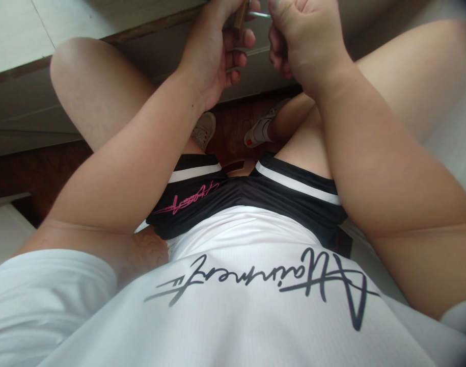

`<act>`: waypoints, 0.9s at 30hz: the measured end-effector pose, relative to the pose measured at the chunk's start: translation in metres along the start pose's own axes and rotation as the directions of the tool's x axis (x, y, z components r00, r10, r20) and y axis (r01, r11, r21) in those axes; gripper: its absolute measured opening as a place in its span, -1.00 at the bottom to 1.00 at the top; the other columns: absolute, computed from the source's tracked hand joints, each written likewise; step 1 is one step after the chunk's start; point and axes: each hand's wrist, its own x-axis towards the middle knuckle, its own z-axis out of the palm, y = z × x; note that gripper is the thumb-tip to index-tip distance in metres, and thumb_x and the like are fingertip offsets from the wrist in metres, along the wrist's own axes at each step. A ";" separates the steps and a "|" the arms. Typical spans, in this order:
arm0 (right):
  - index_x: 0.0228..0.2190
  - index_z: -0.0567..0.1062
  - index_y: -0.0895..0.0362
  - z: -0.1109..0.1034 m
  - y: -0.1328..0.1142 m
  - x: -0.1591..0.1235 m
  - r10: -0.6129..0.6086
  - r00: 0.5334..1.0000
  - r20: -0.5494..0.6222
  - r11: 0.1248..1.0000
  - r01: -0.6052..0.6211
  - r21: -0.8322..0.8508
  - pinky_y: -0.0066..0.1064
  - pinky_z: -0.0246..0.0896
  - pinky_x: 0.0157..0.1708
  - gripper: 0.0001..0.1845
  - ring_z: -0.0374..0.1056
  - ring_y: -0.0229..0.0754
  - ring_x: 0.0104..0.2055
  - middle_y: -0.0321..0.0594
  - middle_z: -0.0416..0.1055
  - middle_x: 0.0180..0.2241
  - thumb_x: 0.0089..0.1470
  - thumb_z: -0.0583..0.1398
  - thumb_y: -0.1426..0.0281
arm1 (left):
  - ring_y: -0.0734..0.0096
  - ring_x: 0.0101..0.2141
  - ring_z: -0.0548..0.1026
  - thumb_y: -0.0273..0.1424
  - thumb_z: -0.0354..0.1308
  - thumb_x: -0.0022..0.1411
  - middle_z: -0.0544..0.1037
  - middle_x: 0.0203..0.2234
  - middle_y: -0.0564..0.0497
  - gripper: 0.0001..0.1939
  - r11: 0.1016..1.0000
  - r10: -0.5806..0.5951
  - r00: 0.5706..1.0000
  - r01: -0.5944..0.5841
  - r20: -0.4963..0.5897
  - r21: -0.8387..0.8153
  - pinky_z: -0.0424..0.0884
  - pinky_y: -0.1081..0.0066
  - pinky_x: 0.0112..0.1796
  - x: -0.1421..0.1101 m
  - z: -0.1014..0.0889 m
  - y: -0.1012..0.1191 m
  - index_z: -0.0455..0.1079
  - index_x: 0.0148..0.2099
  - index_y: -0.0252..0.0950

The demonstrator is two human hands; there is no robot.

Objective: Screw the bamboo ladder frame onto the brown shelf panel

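Note:
Near the top edge of the head view, my left hand (227, 48) grips a small brown piece that looks like wood (239, 19), its lower fingers loosely curled. Facing it, my right hand (299, 38) is closed around one end of a thin, shiny metal rod (260, 15). The rod points left toward the brown piece. Whether its tip touches that piece I cannot tell. My right fist hides the rod's other end, and the frame cuts off the top of both hands.
A pale tabletop (15, 33) with a worn brown edge lies ahead on the left, above my knee. Below are a reddish-brown wooden floor (230, 125), my legs and a pair of light shoes (205, 128). A pale surface (452, 127) borders the right side.

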 end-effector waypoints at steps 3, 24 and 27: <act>-0.72 0.30 0.21 -0.002 0.005 -0.001 -0.141 0.990 0.010 0.983 0.142 -0.121 -0.53 -0.20 -0.65 -0.40 0.01 -0.47 -0.75 -0.40 0.13 -0.79 0.38 0.08 0.35 | 0.62 -0.61 0.27 -0.19 0.06 0.31 0.39 -0.48 0.10 -0.69 1.000 0.010 1.000 -0.010 0.012 -0.001 0.10 0.58 -0.62 0.001 -0.001 -0.001 0.45 -0.15 -0.33; -0.74 0.25 0.17 -0.008 0.003 0.000 -0.231 0.969 -0.084 0.933 0.196 -0.302 -0.51 -0.12 -0.57 -0.37 0.04 -0.44 -0.70 -0.38 0.09 -0.76 0.35 0.12 0.27 | 0.62 -0.61 0.26 -0.21 0.07 0.29 0.40 -0.51 0.10 -0.71 1.000 -0.010 1.000 0.010 -0.005 -0.026 0.09 0.59 -0.64 0.000 0.001 -0.001 0.46 -0.18 -0.34; -0.75 0.26 0.19 -0.007 0.000 -0.002 -0.234 0.971 -0.049 0.932 0.209 -0.296 -0.51 -0.13 -0.57 -0.37 0.02 -0.45 -0.70 -0.37 0.09 -0.77 0.36 0.12 0.31 | 0.61 -0.62 0.25 -0.22 0.10 0.25 0.40 -0.51 0.10 -0.73 1.000 -0.002 1.000 0.002 0.003 -0.027 0.08 0.58 -0.63 0.000 0.000 -0.001 0.46 -0.20 -0.32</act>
